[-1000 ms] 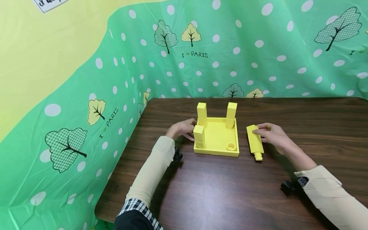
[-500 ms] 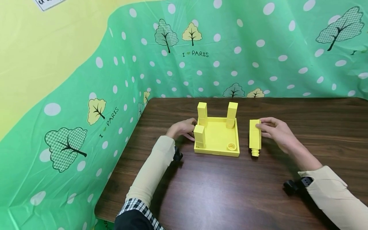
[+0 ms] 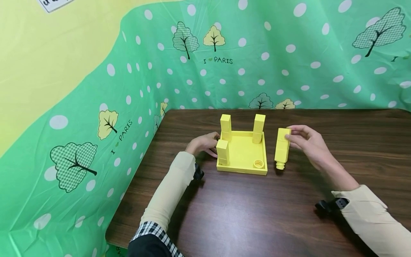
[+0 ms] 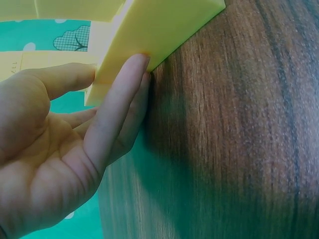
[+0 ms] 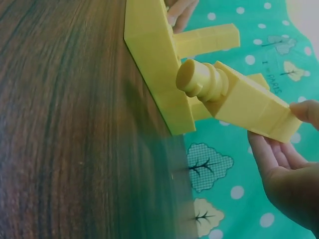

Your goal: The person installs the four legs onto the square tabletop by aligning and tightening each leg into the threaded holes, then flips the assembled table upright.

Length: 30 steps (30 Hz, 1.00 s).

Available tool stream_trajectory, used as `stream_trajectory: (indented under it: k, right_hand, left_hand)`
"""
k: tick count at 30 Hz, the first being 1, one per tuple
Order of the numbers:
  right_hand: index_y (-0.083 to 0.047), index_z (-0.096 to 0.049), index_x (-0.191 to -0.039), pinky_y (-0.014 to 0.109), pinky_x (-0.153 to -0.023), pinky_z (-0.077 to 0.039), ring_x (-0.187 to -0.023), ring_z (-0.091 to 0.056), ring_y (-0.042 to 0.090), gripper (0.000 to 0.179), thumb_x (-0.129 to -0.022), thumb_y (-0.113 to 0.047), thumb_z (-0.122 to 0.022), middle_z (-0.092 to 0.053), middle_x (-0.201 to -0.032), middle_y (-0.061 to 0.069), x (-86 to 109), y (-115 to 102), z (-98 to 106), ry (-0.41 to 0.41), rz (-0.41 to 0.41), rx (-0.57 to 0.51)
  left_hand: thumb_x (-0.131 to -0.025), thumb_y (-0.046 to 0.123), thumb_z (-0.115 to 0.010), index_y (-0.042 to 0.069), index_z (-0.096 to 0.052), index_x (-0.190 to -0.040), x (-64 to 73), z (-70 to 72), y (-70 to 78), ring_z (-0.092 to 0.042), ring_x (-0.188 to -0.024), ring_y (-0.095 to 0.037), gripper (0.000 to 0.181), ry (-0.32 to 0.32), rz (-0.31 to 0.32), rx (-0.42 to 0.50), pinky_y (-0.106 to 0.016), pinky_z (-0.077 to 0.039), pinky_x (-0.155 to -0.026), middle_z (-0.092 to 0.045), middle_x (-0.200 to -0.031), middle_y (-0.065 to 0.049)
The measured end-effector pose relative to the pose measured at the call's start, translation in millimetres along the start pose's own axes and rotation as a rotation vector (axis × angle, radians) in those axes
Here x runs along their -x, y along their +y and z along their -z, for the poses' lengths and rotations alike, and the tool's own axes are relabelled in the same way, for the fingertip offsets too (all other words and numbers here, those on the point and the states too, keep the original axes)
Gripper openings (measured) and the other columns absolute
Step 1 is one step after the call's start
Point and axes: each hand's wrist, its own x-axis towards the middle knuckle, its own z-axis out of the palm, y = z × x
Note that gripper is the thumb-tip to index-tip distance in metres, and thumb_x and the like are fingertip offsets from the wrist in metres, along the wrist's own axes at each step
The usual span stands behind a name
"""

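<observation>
A square yellow tray-like base [image 3: 242, 151] with a raised rim lies on the dark wooden table. Upright square yellow legs stand at three corners: back left [image 3: 226, 126], back right [image 3: 258, 127] and front left [image 3: 223, 151]. At the front right corner is a round socket [image 3: 258, 164]. My left hand [image 3: 204, 144] holds the base's left wall, thumb at the rim and fingers along the outer side. Right of the base, my right hand [image 3: 308, 142] pinches another yellow leg [image 3: 282, 147] by its plain end. Its round, ridged end [image 5: 202, 79] points down and toward me, slightly tilted.
The wooden table [image 3: 250, 210] stretches in front of the base and to the right. Behind it and along the left hangs a green and yellow cloth [image 3: 273, 46] printed with trees and dots. Each wrist wears a small black camera [image 3: 330, 207].
My right hand has moved the leg slightly away from me and turned it from lying slanted to a more upright tilt, ridged end lower. My left hand and the base have stayed put.
</observation>
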Motion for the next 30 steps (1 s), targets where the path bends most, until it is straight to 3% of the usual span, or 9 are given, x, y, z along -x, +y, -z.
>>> stream_trajectory:
  k: [10, 19, 30]
  right_hand:
    - [0.002, -0.054, -0.118, 0.018, -0.073, -0.057, -0.091, -0.064, 0.005, 0.033, -0.087, 0.003, -0.065, -0.061, -0.101, 0.001, 2.2, -4.7, -13.2, -0.020, 0.178, -0.197]
    - [0.001, -0.056, -0.115, 0.014, -0.078, -0.055, -0.096, -0.063, 0.007, 0.033, -0.085, 0.012, -0.063, -0.063, -0.110, 0.000, 1.9, -3.9, -27.1, -0.060, 0.300, -0.238]
    - [0.002, -0.054, -0.117, 0.014, -0.077, -0.055, -0.097, -0.063, 0.008, 0.036, -0.084, 0.014, -0.063, -0.063, -0.110, -0.001, 4.3, -0.5, -41.1, -0.092, 0.341, -0.194]
  left_hand:
    - [-0.096, 0.002, -0.047, 0.007, -0.029, -0.141, 3.1, 0.0, 0.9, -0.066, -0.080, -0.026, 0.049, 0.006, -0.004, -0.005, -0.035, -0.061, -0.072, -0.061, -0.096, -0.019]
    - [-0.096, 0.005, -0.049, 0.008, -0.032, -0.139, 2.0, -0.1, 0.5, -0.065, -0.078, -0.025, 0.047, 0.009, -0.017, -0.017, -0.037, -0.061, -0.073, -0.061, -0.098, -0.018]
    - [-0.095, 0.002, -0.046, 0.008, -0.031, -0.140, 1.8, -1.2, 0.5, -0.064, -0.076, -0.023, 0.048, 0.008, -0.006, -0.015, -0.035, -0.061, -0.072, -0.060, -0.094, -0.017]
